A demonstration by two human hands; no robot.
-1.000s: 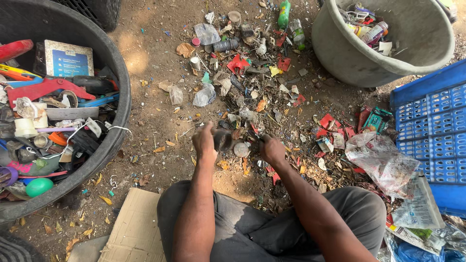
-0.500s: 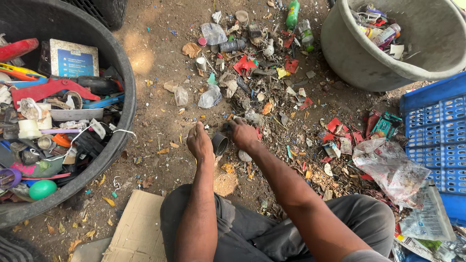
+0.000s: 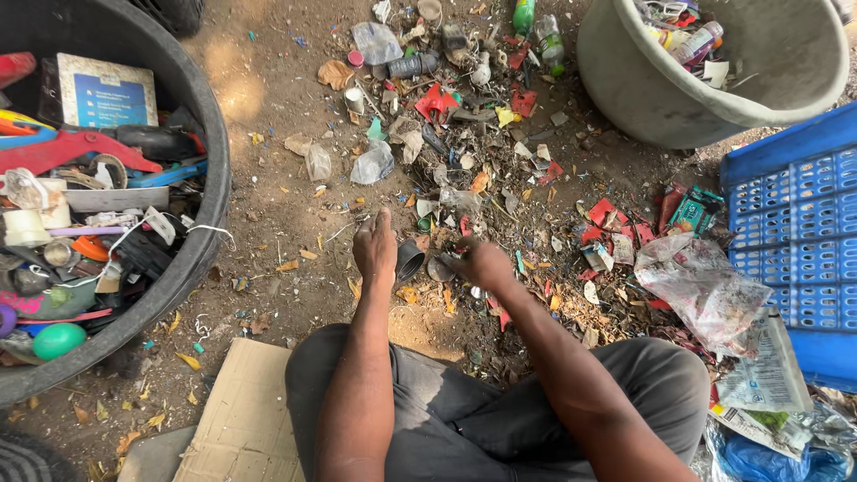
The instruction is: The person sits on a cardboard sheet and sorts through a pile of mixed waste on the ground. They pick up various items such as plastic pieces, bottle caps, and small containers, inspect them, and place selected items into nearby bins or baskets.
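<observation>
Sorting approx. half done: black tub [image 3: 210, 192] full, much litter [image 3: 464, 134] left. Left hand [image 3: 375, 245] fingers together by dark cup [image 3: 409, 261]; right hand [image 3: 482, 263] pinches scrap.

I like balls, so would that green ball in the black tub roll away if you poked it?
Probably not far. The green ball looks round and smooth, so it would roll easily, but it sits against the black tub wall, hemmed in by junk. It looks like light plastic.

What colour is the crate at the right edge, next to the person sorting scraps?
Blue, with a grid of small openings; the crate shows clearly in the head view.
</observation>
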